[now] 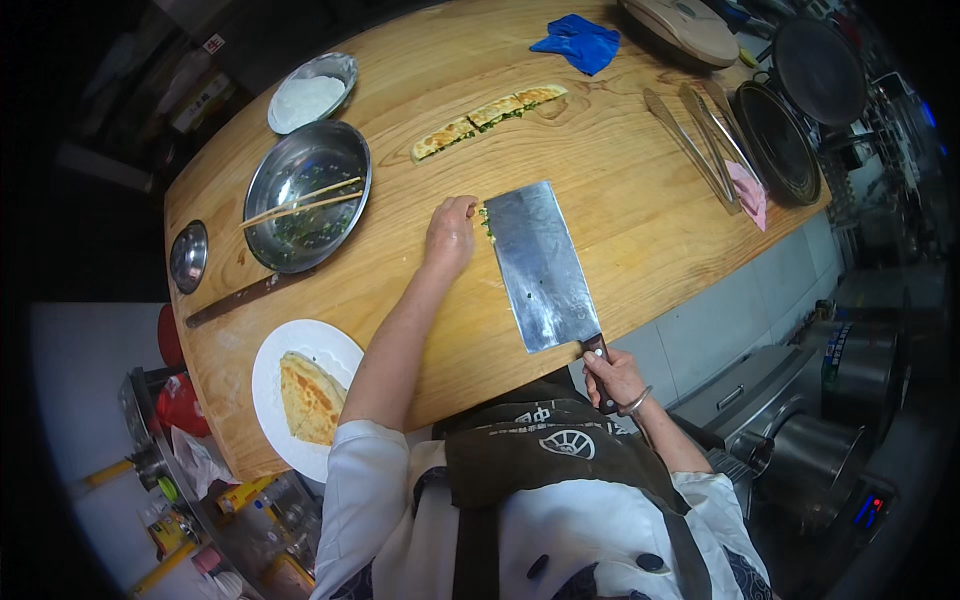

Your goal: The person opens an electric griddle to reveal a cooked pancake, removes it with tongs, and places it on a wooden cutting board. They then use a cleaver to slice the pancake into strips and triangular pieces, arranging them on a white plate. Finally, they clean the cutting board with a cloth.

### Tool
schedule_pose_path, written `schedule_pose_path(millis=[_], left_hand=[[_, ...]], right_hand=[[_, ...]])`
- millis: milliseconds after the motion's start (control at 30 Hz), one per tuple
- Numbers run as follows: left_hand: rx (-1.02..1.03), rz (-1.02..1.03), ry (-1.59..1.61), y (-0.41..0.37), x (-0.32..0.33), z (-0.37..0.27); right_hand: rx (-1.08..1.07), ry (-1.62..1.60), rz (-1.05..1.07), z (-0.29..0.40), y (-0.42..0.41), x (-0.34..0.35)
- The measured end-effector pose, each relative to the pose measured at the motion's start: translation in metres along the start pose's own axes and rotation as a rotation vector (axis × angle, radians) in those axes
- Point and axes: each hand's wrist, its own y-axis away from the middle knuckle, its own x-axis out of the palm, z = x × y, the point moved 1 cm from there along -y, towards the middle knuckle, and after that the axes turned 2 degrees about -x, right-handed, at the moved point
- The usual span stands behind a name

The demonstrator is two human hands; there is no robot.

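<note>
My right hand [615,379] grips the dark wooden handle of a broad Chinese cleaver [541,262] at the table's near edge. Its blade lies almost flat over the wood, with a few green specks on the steel. Along the blade's left edge is a short line of chopped green and yellow filling crumbs [486,223]. My left hand [452,232] rests beside those crumbs with its fingers bent; whether it pinches anything is hidden. Farther back lies a browned flatbread strip [487,120] with green filling, cut crosswise. Folded flatbread wedges [311,397] sit on a white plate [270,367], partly behind my left forearm.
Left on the wooden table [390,270] are a steel bowl [259,187] with chopsticks [307,202] across it, a bowl of white powder [307,101], a small metal bowl [189,256] and a rolling pin [240,300]. A blue cloth [577,43], tongs [694,150] and round pans [776,142] lie rightward.
</note>
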Motion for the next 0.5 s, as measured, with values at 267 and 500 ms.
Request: schedule_pose_path(millis=[267,500], left_hand=[[0.139,-0.129,-0.161,-0.003,-0.005,0.004],[0.154,0.038,-0.151,-0.006,-0.010,-0.001]], right_hand=[[-0.012,0.045,0.000,0.000,0.001,0.007],[0.004,0.057,-0.003,-0.003,0.001,0.015]])
